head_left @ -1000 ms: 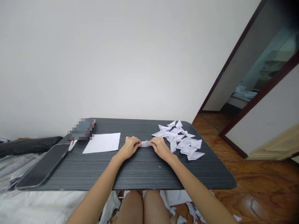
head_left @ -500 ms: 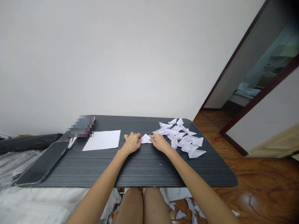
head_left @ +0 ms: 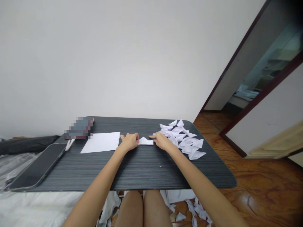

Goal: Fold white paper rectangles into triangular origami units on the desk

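White wall (head_left: 142,60), wood floor (head_left: 258,192), doorway (head_left: 255,75)

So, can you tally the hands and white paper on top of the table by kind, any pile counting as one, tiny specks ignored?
Hands: 2, left hand and right hand
Folded paper between them: 1
Pile of folded papers: 1
Flat paper, single or stacked: 1
Total: 5
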Demonstrator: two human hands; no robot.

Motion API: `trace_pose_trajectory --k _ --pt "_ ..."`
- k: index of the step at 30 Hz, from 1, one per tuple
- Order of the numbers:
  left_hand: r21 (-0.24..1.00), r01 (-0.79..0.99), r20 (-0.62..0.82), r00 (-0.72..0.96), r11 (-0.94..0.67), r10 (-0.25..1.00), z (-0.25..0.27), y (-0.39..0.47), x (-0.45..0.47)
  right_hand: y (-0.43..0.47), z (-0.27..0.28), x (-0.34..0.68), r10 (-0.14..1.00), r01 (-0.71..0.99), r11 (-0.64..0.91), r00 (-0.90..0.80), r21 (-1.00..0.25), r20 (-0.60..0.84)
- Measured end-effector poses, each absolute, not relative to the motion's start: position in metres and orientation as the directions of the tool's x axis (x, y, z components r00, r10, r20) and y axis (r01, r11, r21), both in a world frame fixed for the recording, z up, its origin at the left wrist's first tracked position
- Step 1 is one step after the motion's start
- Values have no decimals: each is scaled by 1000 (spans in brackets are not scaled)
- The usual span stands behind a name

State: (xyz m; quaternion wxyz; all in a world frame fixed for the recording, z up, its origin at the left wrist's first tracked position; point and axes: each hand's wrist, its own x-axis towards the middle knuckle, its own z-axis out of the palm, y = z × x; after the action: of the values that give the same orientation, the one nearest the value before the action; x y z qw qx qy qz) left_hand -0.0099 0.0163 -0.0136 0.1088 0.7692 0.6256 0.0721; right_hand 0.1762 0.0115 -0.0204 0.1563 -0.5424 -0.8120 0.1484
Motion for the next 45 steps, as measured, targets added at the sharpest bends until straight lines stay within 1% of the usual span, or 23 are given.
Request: trace_pose_trajectory --k 3,5,6,7,8,9,11,14,17,20,22,23,25,27,28,31,33,38,41,43,45 --pt "289 934 -1 220 -210 975 -15 16 -15 4 -20 178 931 856 364 -334 -366 146" --pt "294 934 14 210 -204 978 -16 15 -15 -5 -17 172 927 869 362 -295 -339 233" --pt "293 935 18 202 -198 979 -17 14 -15 -10 -16 168 914 866 371 -275 -335 300" --pt "291 937 22 197 -195 980 -17 14 -14 -16 -15 163 888 854 405 -282 -327 362" --pt "289 938 23 195 -194 980 -17 14 -13 -22 -15 158 853 827 470 -335 -309 402" --pt "286 939 23 192 -190 981 -18 14 -12 -27 -16 153 813 788 547 -420 -283 404" --pt "272 947 23 173 -172 985 -18 14 -13 -36 -20 147 757 728 641 -548 -243 355" --pt "249 961 25 119 -122 993 -19 15 -20 -40 -27 147 784 751 618 -566 -233 256" --pt "239 964 55 109 -119 993 -20 13 -28 -38 -29 153 786 761 616 -578 -202 220" --pt "222 948 169 194 -229 966 -16 5 -32 -38 -27 157 776 758 628 -594 -174 213" --pt "218 906 266 303 -363 915 -12 -1 -33 -38 -25 158 769 753 637 -606 -165 203" --pt "215 865 297 384 -454 874 -11 -4 -33 -38 -25 158 765 750 642 -613 -161 198" --pt "203 736 296 582 -645 757 -10 -9 -31 -38 -26 158 758 745 651 -625 -150 186" --pt "189 611 235 732 -769 639 -14 -12 -31 -38 -26 157 756 745 654 -631 -135 176" --pt "181 600 213 750 -779 627 -17 -13 -31 -39 -26 157 757 748 652 -630 -127 174" --pt "100 704 185 681 -703 709 -26 -14 -35 -43 -26 158 774 769 630 -610 -109 172" --pt "32 746 176 650 -665 739 -28 -15 -38 -48 -26 160 797 793 600 -582 -103 160" --pt "-102 775 205 630 -624 749 -17 -11 -26 -59 -21 172 867 857 498 -484 -135 121" --pt "-151 764 179 645 -627 743 -9 -5 -11 -59 -17 177 882 858 467 -433 -215 189" --pt "-142 771 173 637 -621 751 -5 1 -4 -56 -16 177 906 864 394 -308 -313 291" --pt "-108 789 180 614 -605 768 -2 6 0 -52 -16 175 924 860 278 -119 -428 362"
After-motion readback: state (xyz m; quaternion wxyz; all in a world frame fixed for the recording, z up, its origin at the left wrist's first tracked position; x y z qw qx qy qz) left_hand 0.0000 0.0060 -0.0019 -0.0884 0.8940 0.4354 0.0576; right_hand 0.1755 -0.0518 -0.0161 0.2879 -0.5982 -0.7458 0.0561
